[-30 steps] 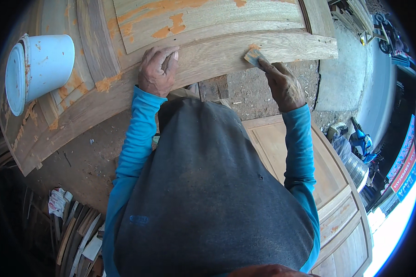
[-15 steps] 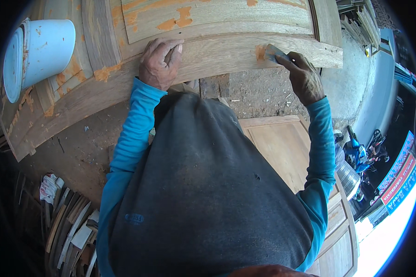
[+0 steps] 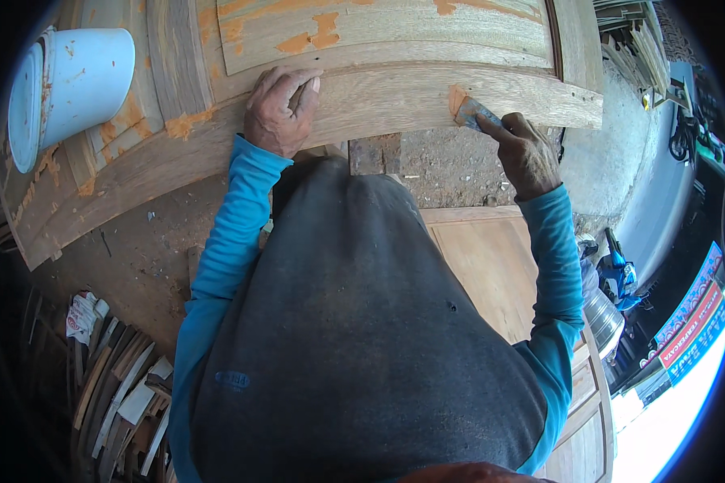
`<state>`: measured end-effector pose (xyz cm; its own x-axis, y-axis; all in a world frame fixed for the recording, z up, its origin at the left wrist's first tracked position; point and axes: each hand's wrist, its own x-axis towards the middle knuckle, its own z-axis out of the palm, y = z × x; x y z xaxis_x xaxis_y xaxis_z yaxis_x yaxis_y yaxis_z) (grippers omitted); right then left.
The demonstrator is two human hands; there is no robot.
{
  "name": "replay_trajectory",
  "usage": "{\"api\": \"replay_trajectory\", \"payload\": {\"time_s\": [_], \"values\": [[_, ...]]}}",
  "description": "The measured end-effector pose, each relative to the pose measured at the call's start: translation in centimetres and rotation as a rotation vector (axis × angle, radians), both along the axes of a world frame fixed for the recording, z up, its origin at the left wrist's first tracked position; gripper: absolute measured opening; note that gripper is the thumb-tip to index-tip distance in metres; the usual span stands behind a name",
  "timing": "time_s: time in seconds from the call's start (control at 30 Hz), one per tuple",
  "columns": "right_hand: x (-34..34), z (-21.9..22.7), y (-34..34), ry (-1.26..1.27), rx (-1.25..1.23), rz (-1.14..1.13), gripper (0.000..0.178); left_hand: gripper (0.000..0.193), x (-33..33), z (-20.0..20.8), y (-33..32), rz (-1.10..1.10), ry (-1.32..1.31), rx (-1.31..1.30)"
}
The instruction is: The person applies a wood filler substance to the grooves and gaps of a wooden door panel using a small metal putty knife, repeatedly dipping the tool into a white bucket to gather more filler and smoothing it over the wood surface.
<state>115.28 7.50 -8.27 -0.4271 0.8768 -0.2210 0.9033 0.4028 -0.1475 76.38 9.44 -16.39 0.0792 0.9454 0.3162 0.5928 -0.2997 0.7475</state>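
A wooden panelled door (image 3: 379,98) lies across the top of the view, with patches of orange filler (image 3: 325,30) on its faces and joints. My right hand (image 3: 528,153) grips a putty knife (image 3: 475,114), its blade flat on the door's near rail. Against the blade's left edge lies a small orange filler smear (image 3: 457,100). My left hand (image 3: 280,111) rests on the same rail further left, fingers curled and thumb bent toward them. Whatever that hand may hold is hidden beneath its fingers.
A white plastic bucket (image 3: 89,84) with filler stains lies tilted on the door's left end. Another panelled door (image 3: 491,262) is below my right arm. Wood offcuts (image 3: 121,386) are stacked at lower left. Timber strips (image 3: 648,56) lie at upper right, and a blue motorbike (image 3: 618,274) stands at right.
My right hand has drawn the putty knife slightly down and toward the rail's near edge, turning the blade a little. My left hand stays in place on the rail.
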Motion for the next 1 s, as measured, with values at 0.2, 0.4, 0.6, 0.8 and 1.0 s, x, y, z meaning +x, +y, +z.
{"api": "replay_trajectory", "payload": {"time_s": [0.2, 0.4, 0.6, 0.8, 1.0], "values": [[-1.5, 0.2, -5.6, 0.177, -0.092, -0.301, 0.049, 0.014, 0.3, 0.2, 0.2, 0.027, 0.030, 0.012], [-6.9, -1.7, -8.8, 0.239, -0.020, -0.491, 0.047, 0.014, 0.5, 0.3, 0.2, 0.034, 0.035, 0.006], [-7.7, -3.1, -6.4, 0.262, 0.056, -0.513, 0.041, 0.015, 0.5, 0.1, 0.1, 0.037, 0.052, -0.003], [-6.8, -4.2, -3.2, 0.277, 0.116, -0.487, 0.044, 0.014, 0.3, -0.1, 0.2, 0.033, 0.038, 0.029], [-5.4, -2.6, -3.6, 0.390, 0.305, -0.491, 0.053, 0.017, 0.1, -0.4, 0.1, 0.039, -0.023, 0.052]]}}
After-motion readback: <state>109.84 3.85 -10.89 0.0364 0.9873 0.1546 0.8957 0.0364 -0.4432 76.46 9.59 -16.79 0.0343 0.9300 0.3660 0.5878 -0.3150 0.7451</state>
